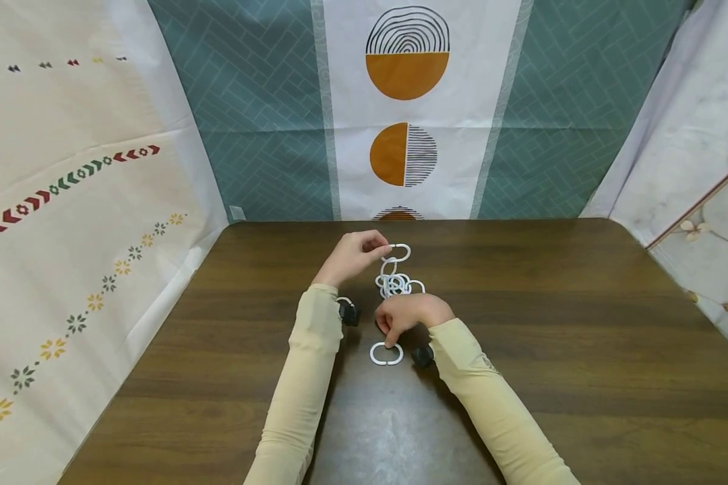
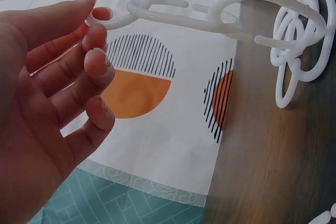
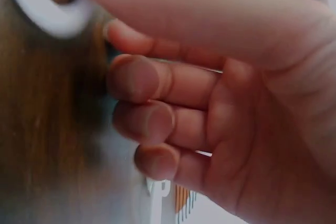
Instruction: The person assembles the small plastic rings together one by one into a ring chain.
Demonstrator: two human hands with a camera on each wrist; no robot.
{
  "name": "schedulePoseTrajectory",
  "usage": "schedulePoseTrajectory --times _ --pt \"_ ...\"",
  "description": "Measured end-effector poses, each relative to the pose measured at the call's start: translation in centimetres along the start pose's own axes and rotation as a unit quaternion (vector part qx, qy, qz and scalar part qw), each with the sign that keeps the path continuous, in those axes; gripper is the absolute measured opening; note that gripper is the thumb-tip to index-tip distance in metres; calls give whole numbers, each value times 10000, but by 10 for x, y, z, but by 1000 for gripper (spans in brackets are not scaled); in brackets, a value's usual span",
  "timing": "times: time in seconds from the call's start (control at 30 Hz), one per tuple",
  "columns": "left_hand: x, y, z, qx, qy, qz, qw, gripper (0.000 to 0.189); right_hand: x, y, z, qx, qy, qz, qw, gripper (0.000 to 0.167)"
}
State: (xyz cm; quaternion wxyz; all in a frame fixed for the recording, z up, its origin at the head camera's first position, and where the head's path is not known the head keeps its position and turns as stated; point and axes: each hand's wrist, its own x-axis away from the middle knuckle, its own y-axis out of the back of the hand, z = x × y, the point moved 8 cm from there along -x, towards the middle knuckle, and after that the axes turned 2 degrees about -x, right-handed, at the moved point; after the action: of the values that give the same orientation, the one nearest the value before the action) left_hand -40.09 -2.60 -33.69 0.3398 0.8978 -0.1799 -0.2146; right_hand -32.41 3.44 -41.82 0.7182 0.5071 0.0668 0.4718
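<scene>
My left hand (image 1: pixel 353 258) pinches the end link of a white plastic chain (image 1: pixel 394 284) between thumb and forefinger. Its linked rings stretch away from the fingers in the left wrist view, then bunch into a tangled heap (image 2: pixel 304 30). Nearer to me, my right hand (image 1: pixel 409 315) holds the edge of a single white oval link (image 1: pixel 386 354) at thumb and fingertip. A small gap shows in that link's near side. In the right wrist view the link (image 3: pixel 44 11) is blurred and partly cut off, and the thumb hides the pinching fingertip.
The work lies on a dark brown wooden table (image 1: pixel 218 377). A patterned teal and white cloth (image 1: pixel 267 121) hangs behind its far edge. Light printed cloths hang along the left and right sides. Each wrist wears a small black camera.
</scene>
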Motion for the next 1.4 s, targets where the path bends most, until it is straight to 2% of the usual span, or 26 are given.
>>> schedulePoseTrajectory --times 0.17,0.37,0.5,0.63,0.77,0.87,0.93,1.1,1.17,1.23,1.3,1.4 --pt "-3 -1 -2 -46 -107 3 9999 16 2 6 -10 -7 -165 -403 9991 9" --pt "-5 -4 0 -17 -114 25 9999 18 8 13 -19 97 36 -518 9986 4" --pt "-5 -6 1 -14 -76 67 9999 20 16 22 -26 -105 184 -781 9967 6" --pt "-4 -8 3 -31 -25 80 10000 18 29 37 -30 -492 414 -1275 9897 10" --pt "-3 -8 4 -55 -6 54 10000 16 46 55 -31 -847 618 -1934 9755 11" --pt "-3 -7 4 -99 32 62 9999 16 58 68 -36 -1059 534 -2547 9597 10" --pt "-2 -7 5 -121 61 71 9999 17 65 76 -41 -1137 386 -3063 9443 9" --pt "-2 -8 5 -159 62 55 9998 16 82 93 -50 -1334 33 -4381 8890 9" --pt "-2 -8 4 -184 51 54 9998 15 87 98 -51 -1378 -31 -4758 8687 10" --pt "-2 -8 3 -196 42 73 9998 15 92 101 -51 -1368 -58 -5043 8526 10" --pt "-2 -9 2 -188 30 119 9997 16 94 103 -51 -1350 -86 -5227 8417 12" --pt "-1 -11 1 -175 11 171 9997 15 97 103 -52 -1336 -135 -5354 8339 13"
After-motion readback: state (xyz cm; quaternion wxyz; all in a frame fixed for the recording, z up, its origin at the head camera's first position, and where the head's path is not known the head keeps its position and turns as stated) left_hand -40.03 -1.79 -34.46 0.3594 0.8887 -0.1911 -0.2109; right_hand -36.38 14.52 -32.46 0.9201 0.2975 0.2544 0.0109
